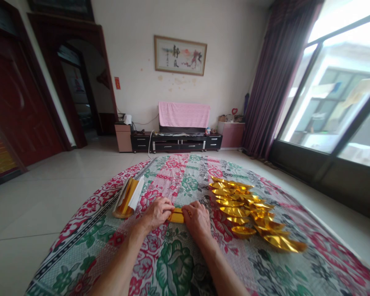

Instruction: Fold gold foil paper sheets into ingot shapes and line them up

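A small folded piece of gold foil paper (176, 216) lies on the flowered cloth, between my two hands. My left hand (158, 213) has its fingers closed on the left end of it. At the right end, my right hand (197, 218) pinches the paper with fingers bent. A dark line or crease runs across the gold between them. To the right stand rows of several shiny gold foil boat shapes (239, 211). Left of my left hand rests a curled stack of gold and white sheets (129, 198).
The patterned cloth (175, 263) covers a rounded surface whose left edge curves beside my left arm. Beyond it stand a low black cabinet (180, 144) and a screen under a pink cloth (184, 114). Windows and a purple curtain (268, 82) are at the right.
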Demonstrator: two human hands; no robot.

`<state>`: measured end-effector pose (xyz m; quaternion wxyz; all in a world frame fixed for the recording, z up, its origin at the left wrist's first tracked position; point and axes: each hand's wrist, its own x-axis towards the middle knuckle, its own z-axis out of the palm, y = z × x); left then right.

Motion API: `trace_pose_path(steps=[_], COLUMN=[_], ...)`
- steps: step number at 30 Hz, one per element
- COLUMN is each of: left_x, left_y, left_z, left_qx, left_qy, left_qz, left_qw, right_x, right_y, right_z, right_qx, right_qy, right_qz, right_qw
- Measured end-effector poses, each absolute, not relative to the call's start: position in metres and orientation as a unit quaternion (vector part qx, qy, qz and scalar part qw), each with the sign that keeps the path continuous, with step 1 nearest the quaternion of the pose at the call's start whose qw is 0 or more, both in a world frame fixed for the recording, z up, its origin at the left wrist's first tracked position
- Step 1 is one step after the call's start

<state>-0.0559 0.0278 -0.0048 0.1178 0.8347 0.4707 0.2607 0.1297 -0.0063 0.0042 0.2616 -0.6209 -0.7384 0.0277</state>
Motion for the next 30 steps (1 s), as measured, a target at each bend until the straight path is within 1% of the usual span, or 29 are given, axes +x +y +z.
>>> trace_pose_path(steps=[7, 17, 21, 30], left_x=[-0.0564, -0.0550, -0.0545, -0.0558], left_y=[0.0290, 0.0252, 0.0247, 0.0233], left_z=[-0.0064, -0.0018, -0.0015, -0.0022], left_qx=[0.838, 0.837, 0.836, 0.832], left_qy=[0.464, 0.463, 0.464, 0.489], left_qz=[0.264, 0.265, 0.266, 0.252], left_qw=[0.116, 0.124, 0.125, 0.073], right_x=[0.1249, 0.1233, 0.1251, 0.1292], right_y=[-0.0043, -0.0032, -0.0028, -0.0084], right_z=[0.0020, 0.0046, 0.0007, -0.0037], right_qx=[-0.635, -0.579, -0.567, -0.542], right_qy=[-0.725, -0.772, -0.782, -0.805], right_qz=[0.013, 0.029, 0.015, -0.006], right_qw=[0.266, 0.258, 0.259, 0.242])
